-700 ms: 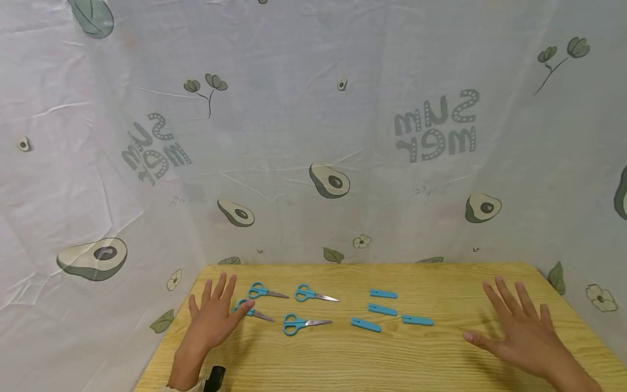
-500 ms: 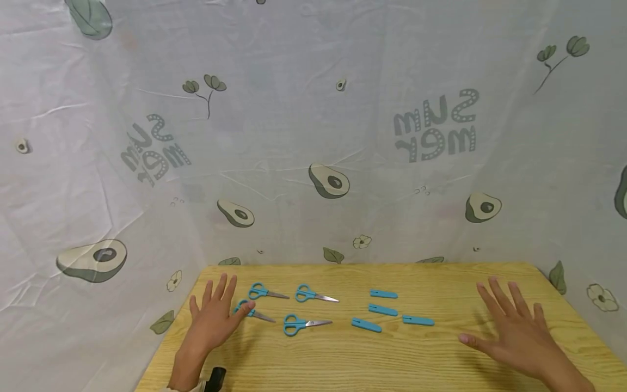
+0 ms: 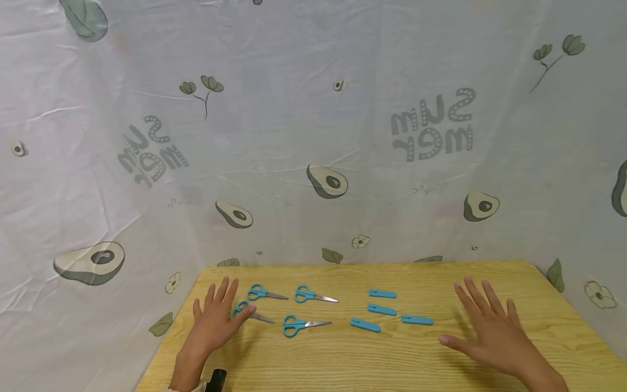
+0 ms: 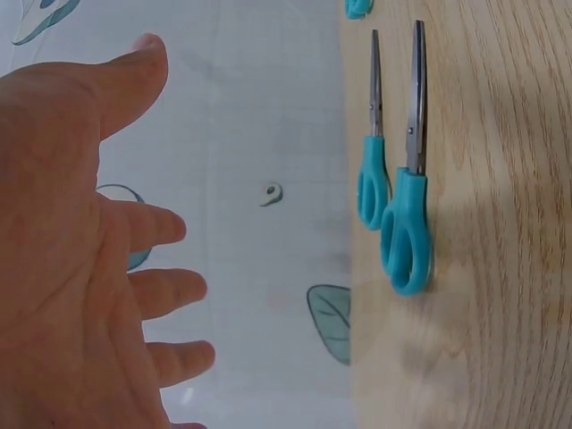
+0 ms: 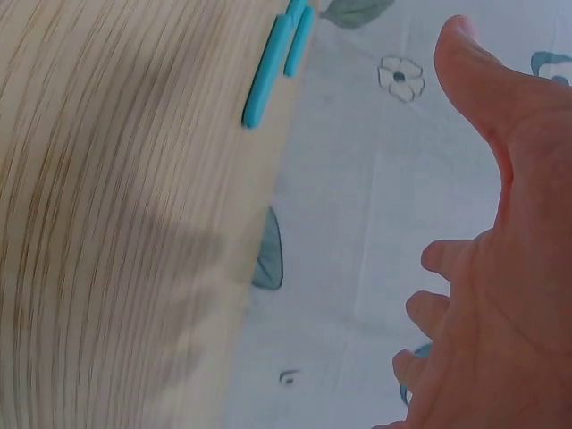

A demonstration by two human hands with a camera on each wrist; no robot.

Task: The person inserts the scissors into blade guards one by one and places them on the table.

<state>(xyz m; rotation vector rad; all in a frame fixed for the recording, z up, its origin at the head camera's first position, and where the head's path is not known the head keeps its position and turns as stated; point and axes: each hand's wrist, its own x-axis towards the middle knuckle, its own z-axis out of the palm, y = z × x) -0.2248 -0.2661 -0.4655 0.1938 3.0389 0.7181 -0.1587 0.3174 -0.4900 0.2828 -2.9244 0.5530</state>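
Observation:
My left hand [image 3: 214, 322] is held over the left part of the table with its fingers spread. Its thumb overlaps the handle of one pair of scissors [image 3: 262, 317] in the head view. Several such scissors with blue handles lie about it, blades pointing right; the front pair [image 3: 306, 324] lies nearest the middle. The left wrist view shows a pair of scissors [image 4: 412, 192] apart from the palm. Over the right part, my right hand [image 3: 497, 338] also has spread fingers and holds nothing. Nearest to it is a blue blade cover [image 3: 417, 319], one of several; the right wrist view shows a cover [image 5: 266, 71] too.
The wooden table [image 3: 338, 365] ends at the back and sides against a pale hanging cloth [image 3: 274, 136] printed with avocados, leaves and flowers. A dark object [image 3: 216, 380] sits at the left wrist beside the sleeve.
My right hand has moved left, closer to the blade covers, fingers still spread. The left hand has hardly moved, and the scissors and covers lie as before. The head view has shifted slightly.

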